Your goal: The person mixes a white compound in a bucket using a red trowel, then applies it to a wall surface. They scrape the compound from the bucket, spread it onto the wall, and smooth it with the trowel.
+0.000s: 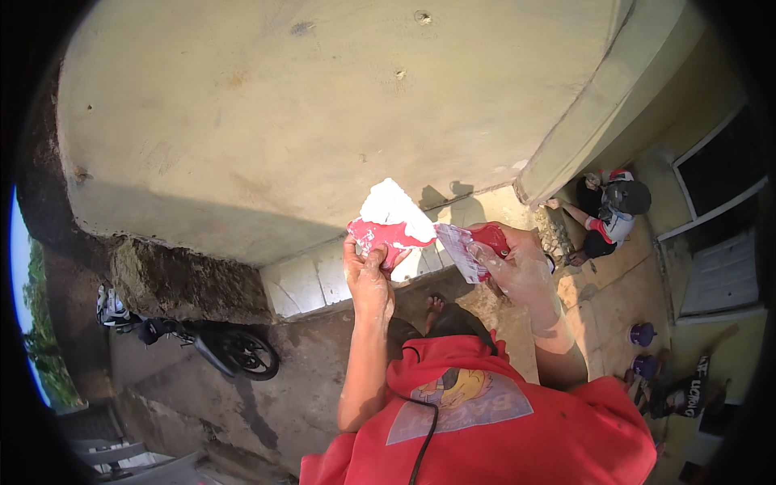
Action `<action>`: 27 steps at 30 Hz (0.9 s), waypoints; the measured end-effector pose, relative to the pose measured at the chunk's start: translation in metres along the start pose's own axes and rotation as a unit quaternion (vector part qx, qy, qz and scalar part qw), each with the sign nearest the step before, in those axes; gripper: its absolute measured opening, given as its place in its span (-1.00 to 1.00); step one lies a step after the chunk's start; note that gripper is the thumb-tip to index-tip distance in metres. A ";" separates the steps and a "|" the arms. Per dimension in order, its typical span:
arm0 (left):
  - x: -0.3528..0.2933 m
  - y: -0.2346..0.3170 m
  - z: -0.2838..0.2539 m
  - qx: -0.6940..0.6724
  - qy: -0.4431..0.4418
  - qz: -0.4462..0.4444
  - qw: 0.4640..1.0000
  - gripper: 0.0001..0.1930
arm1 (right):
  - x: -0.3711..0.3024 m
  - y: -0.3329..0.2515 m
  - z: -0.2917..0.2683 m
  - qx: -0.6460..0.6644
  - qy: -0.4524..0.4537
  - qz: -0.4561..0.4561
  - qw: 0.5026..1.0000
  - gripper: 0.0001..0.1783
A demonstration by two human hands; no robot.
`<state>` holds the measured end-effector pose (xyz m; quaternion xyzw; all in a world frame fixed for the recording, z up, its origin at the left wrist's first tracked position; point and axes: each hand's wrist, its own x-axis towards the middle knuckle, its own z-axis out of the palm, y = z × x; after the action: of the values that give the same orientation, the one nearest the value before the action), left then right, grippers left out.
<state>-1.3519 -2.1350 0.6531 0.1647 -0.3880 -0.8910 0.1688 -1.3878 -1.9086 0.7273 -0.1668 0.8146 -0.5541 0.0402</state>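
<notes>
Plainly, we see both hands occupied in front of the wall. The left hand [368, 271] grips a red putty board [373, 233] by its lower edge, thumb on the near face. A thick heap of white putty [390, 204] covers much of the board's upper part. The right hand [521, 271] is closed around a putty knife [462, 252] with a red handle, its wide blade smeared with white and angled toward the board. The blade's upper left corner meets the board's right end in our view, though we cannot tell whether they touch. White residue coats the fingers of both hands.

Behind the board we see the cream-coloured wall [242, 121], with a low pale ledge [327, 279] along its foot. Below, we make out a red shirt [485, 428] with a dark cord [423, 444] hanging over it. A black motorcycle [230, 352] stands at left. At right, a co-worker [618, 214] crouches near the wall's end, and two purple buckets [643, 349] sit farther down.
</notes>
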 end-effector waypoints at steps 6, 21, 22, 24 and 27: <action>0.052 0.001 -0.009 0.019 -0.049 -0.061 0.997 -0.50 | 0.044 -0.038 -0.001 -0.305 -0.022 -0.079 0.949 -0.70; 0.092 -0.028 0.006 0.063 -0.110 -0.064 0.990 -0.50 | 0.078 -0.016 0.059 -0.310 0.039 0.166 0.935 -0.74; 0.092 -0.033 0.004 0.067 -0.113 -0.062 0.989 -0.50 | 0.078 -0.011 0.058 -0.283 0.042 0.184 0.940 -0.75; 0.093 -0.040 0.003 0.079 -0.121 -0.059 0.988 -0.50 | 0.075 0.006 0.054 -0.188 0.060 0.221 0.955 -0.81; 0.093 -0.044 0.001 0.147 -0.110 -0.085 0.979 -0.52 | 0.079 0.013 0.051 0.046 0.057 0.307 0.949 -0.85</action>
<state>-1.4426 -2.1465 0.6060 0.1215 -0.5158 -0.8477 0.0226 -1.4526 -1.9744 0.7054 0.1254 0.8012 -0.5600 0.1694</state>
